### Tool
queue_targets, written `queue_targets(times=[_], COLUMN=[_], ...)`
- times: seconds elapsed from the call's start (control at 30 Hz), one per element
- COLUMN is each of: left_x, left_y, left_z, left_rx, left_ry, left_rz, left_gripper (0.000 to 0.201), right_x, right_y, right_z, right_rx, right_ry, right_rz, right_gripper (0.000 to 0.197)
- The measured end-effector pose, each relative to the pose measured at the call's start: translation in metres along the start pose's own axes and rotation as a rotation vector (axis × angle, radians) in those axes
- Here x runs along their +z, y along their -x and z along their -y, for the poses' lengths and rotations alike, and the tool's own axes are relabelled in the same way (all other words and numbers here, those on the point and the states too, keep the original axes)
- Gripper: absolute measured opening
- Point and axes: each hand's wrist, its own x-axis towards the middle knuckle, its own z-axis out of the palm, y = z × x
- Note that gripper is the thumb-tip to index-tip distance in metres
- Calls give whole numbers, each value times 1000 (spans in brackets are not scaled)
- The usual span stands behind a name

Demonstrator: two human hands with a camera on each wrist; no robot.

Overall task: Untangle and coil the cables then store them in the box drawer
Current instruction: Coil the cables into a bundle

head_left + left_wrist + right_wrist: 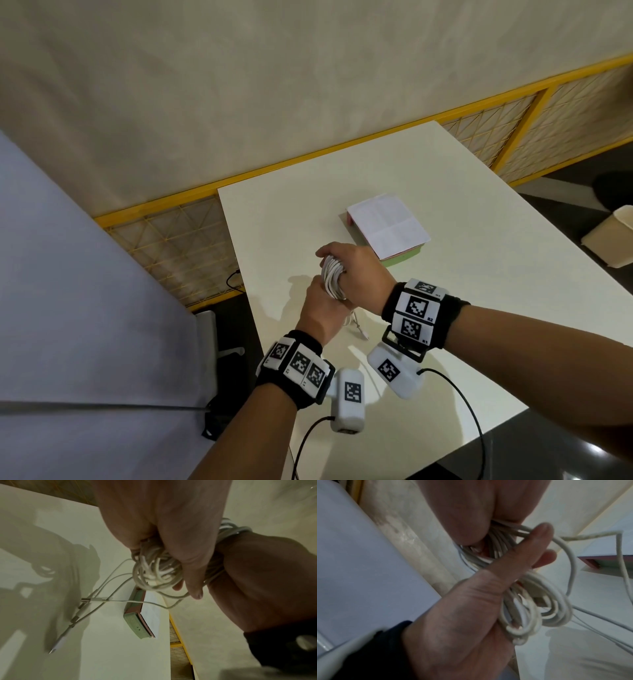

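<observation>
A bundle of white cables (333, 278) is wound into a coil above the white table (479, 291). My right hand (356, 270) grips the coil's upper part with curled fingers. My left hand (317, 301) holds the lower part from the near side. In the left wrist view several loose cable ends (89, 600) with connectors trail from the coil (154, 573) onto the table. The right wrist view shows the loops (532, 609) against my left palm (471, 615). The box drawer (404, 257), green and pink, lies just beyond the hands with a white sheet (387, 226) on top.
A yellow-framed mesh barrier (513, 137) runs along the table's far edge. A pale grey surface (85, 274) lies to the left. A cardboard box (609, 240) sits on the floor at the right. Black sensor leads (469, 404) hang from my wrists over the near table edge.
</observation>
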Motion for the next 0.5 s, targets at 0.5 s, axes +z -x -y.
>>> queue_targets(times=[0.5], left_x=[-7], left_y=[12], left_z=[-16], left_rx=[82], left_ry=[33], left_rz=[62], left_gripper=[25], right_x=[-2], right_y=[-4], right_z=[5], right_rx=[-6], right_ry=[-309], right_rz=[-37], right_gripper=[36])
